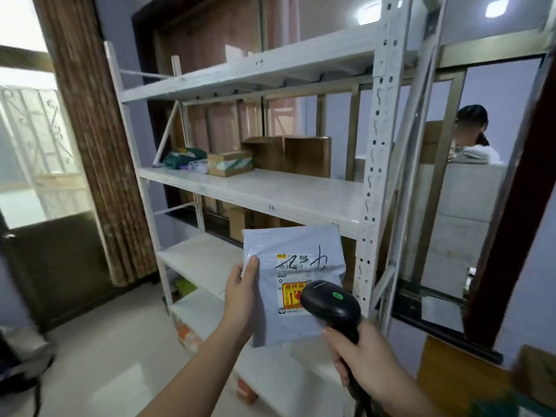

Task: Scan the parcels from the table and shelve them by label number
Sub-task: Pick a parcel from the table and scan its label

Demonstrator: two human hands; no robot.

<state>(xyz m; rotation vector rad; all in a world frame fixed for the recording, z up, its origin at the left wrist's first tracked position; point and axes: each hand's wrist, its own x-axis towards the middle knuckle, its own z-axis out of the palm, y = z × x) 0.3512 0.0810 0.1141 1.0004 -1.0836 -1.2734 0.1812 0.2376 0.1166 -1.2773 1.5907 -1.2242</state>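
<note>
1. Nearest us, at 5 o'clock, our right hand [365, 361] wraps its fingers round the handle of the black scanner [332, 305]; the handle's lower end is hidden in the fist, and the head with its green button points at the parcel.
2. We face the white metal shelving [270, 191], which fills the frame from 11 to 4 o'clock; its top and base are cut off.
3. Brown cardboard boxes [288, 156] stand at the back of the middle shelf at 12 o'clock, with a taped carton [230, 164] and blurred green packets [183, 158] to their left.
4. At 6 o'clock we hold the grey parcel [296, 284] upright in front of the lower shelves.
5. Our left hand [242, 291] pinches its left edge, thumb on the face; the fingers behind are hidden.
6. Its label [293, 284] bears handwritten marks we cannot read; the scanner covers one corner.
</note>
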